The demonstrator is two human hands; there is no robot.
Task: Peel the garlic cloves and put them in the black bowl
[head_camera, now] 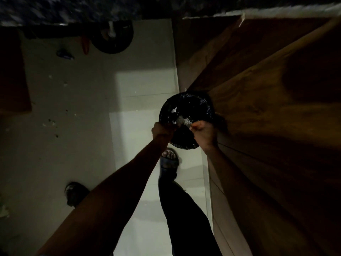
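Both arms reach down over a bin lined with a black plastic bag (186, 106) on the floor. A clump of whitish garlic skins (183, 120) sits between the two hands, just above the bag's opening. My left hand (162, 130) is curled at the clump's left side and my right hand (204, 133) is curled at its right, pinching a pale scrap. More pale flakes lie inside the bag. No garlic cloves or black bowl can be made out in this dim view.
A brown wooden cabinet front (267, 108) runs along the right, touching the bin. My sandalled foot (169, 160) stands on the pale tiled floor (144, 85) just behind the bin. A dark round object (113, 40), an orange item (86, 45) and small scraps lie far left.
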